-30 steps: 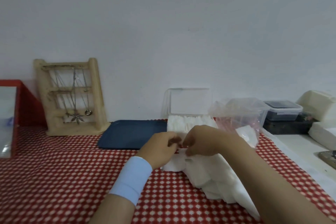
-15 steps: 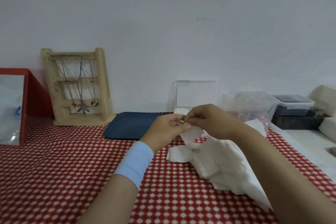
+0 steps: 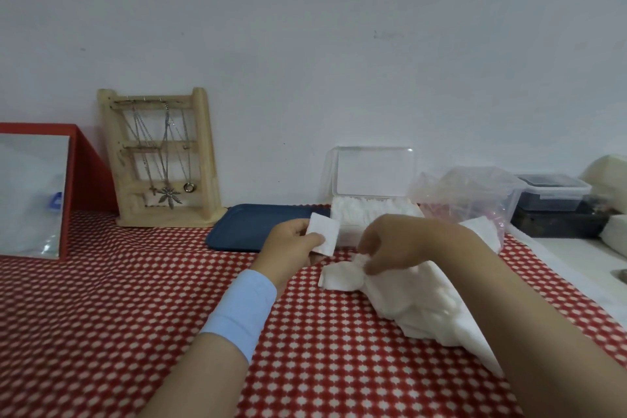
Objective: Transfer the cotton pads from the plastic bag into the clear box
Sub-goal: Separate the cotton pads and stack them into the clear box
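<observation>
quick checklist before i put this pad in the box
1. Pad gripped: ok. The left hand pinches one cotton pad by its edge.
2. Box open: ok. The lid stands upright behind the clear box.
3. Room inside: cannot tell. The stacked pads show at the rim.
4. Path to the box: ok. Nothing lies between the held pad and the box.
5. Supply steadied: ok. The right hand pinches the white pile on the cloth.
6. Single pad only: cannot tell.
</observation>
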The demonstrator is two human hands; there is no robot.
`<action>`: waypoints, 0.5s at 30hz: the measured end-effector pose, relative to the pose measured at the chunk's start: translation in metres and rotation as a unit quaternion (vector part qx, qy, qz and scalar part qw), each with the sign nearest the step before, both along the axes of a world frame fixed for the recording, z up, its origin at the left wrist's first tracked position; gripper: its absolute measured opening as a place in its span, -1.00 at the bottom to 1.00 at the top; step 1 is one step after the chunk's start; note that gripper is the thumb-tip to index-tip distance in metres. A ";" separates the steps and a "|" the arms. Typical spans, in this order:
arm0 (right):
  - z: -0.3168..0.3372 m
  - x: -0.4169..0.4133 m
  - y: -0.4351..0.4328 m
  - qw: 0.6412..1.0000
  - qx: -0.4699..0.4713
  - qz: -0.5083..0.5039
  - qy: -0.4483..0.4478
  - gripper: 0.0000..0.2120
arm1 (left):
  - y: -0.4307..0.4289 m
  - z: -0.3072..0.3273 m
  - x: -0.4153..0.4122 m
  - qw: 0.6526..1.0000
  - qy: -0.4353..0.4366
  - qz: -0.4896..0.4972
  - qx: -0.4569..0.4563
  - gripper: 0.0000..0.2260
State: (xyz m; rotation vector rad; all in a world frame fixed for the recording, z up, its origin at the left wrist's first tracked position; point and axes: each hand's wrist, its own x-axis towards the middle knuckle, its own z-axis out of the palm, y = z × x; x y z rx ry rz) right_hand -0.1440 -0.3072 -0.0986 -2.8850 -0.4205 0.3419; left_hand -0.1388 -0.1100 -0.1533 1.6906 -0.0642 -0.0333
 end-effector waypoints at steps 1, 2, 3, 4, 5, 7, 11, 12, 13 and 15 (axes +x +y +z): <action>-0.002 0.000 0.001 0.999 -0.026 0.000 0.019 -0.73 | 0.000 -0.004 -0.002 0.999 0.008 0.006 -0.036 -0.82; -0.005 0.000 0.003 0.999 -0.039 -0.002 0.014 -0.81 | 0.001 -0.007 -0.004 0.997 0.016 0.011 -0.073 -0.84; -0.009 0.002 0.005 0.999 -0.046 -0.007 -0.008 -0.83 | 0.002 -0.009 -0.005 0.994 0.021 0.017 -0.105 -0.85; -0.011 0.004 0.005 0.998 -0.047 -0.015 -0.039 -0.82 | 0.003 -0.009 -0.006 0.991 0.025 0.023 -0.132 -0.85; -0.012 0.006 0.005 0.997 -0.039 -0.028 -0.064 -0.80 | 0.004 -0.010 -0.007 0.987 0.029 0.030 -0.154 -0.86; -0.010 0.007 0.003 0.993 0.036 -0.051 -0.104 -0.78 | 0.006 -0.011 -0.009 0.981 0.036 0.049 -0.184 -0.87; 0.002 0.004 0.005 0.942 0.318 -0.081 -0.074 -0.82 | 0.008 -0.013 -0.009 0.977 0.037 0.093 -0.189 -0.90; 0.004 0.001 0.006 0.924 0.372 -0.077 -0.036 -0.85 | 0.008 -0.014 -0.010 0.976 0.039 0.098 -0.191 -0.91; 0.005 0.000 0.008 0.908 0.413 -0.069 0.002 -0.88 | 0.009 -0.014 -0.010 0.975 0.040 0.099 -0.193 -0.92; 0.004 -0.002 0.011 0.883 0.462 -0.059 0.054 -0.93 | 0.009 -0.013 -0.011 0.974 0.044 0.086 -0.204 -0.92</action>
